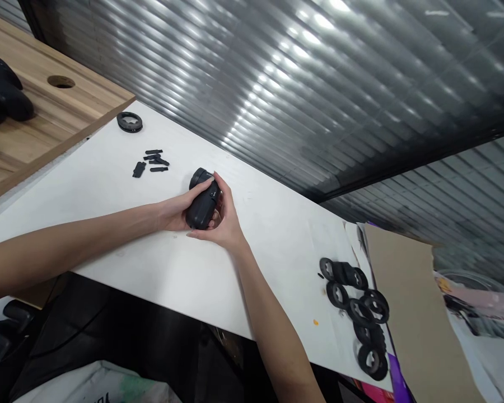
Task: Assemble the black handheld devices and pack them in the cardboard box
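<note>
A rounded black device [202,206] is held between both hands above the white table [281,246]. My left hand [176,211] wraps its left side, with the thumb lying across the top. Around its right side and lower end curves my right hand [229,224], fingers closed on it. Behind and to the left lie several small flat black pieces [158,169], one of them wider [139,169]. A black ring [130,122] rests farther back, near the table's left corner.
At the right are several black rings [337,295] and black parts [344,273], beside brown cardboard [415,313]. A wooden surface [84,106] with a dark object [4,92] adjoins at upper left. Corrugated metal [235,73] rises behind the table.
</note>
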`<state>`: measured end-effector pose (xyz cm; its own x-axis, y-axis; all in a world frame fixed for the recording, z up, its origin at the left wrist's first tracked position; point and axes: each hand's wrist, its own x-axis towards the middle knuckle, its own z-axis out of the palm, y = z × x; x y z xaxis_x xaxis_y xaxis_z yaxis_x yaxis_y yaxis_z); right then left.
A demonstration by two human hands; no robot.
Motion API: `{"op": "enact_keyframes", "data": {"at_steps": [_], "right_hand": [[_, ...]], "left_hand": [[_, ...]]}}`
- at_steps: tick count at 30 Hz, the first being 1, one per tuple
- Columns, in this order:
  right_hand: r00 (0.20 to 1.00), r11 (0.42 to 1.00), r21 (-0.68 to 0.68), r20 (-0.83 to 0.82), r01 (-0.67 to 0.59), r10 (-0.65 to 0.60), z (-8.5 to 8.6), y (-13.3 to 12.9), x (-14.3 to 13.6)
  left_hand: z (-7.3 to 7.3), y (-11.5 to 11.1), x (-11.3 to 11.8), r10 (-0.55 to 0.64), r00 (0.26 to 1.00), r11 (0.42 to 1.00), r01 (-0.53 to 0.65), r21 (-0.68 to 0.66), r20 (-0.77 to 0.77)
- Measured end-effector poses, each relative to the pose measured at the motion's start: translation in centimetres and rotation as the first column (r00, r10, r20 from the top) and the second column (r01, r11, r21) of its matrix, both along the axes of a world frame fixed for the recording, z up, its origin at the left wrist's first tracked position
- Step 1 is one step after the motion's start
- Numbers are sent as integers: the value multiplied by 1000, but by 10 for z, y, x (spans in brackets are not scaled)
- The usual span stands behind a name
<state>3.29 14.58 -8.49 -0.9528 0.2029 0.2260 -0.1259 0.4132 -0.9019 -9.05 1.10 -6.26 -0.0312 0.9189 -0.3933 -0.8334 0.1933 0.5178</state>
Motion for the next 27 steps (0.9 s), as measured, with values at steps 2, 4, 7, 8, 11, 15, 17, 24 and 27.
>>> {"op": "enact_keyframes", "data": {"at_steps": [2,4,7,8,11,15,17,24,27], "right_hand": [[1000,999,25,-1,28,-28,1,-1,0],[998,997,52,-12,55,-54,2,-2,1],[996,993,87,-33,80,-77,3,-3,1],[996,992,96,-37,86,-83,3,-3,1],[993,989,96,-53,109,-104,5,-6,1],[987,990,47,-97,132,-127,5,-11,1],[988,992,-1,-88,128,-128,5,-14,0],[992,953,-274,45,129,-121,0,-3,-6],[995,952,-288,17,101,-100,-3,3,-6]], "left_hand": [[0,0,0,-11,1000,1000,11,14,3],[0,0,1,-9,1000,1000,8,26,13],[2,0,2,13,1000,1000,-13,16,26],[2,0,2,17,1000,1000,-17,10,27],[2,-1,2,25,999,1000,-25,12,27],[6,-1,3,53,998,999,-53,14,18],[7,-2,3,55,998,998,-55,9,15],[-4,-2,-2,13,1000,995,-12,94,-10],[-7,-2,-4,-9,999,993,14,116,-48]]}}
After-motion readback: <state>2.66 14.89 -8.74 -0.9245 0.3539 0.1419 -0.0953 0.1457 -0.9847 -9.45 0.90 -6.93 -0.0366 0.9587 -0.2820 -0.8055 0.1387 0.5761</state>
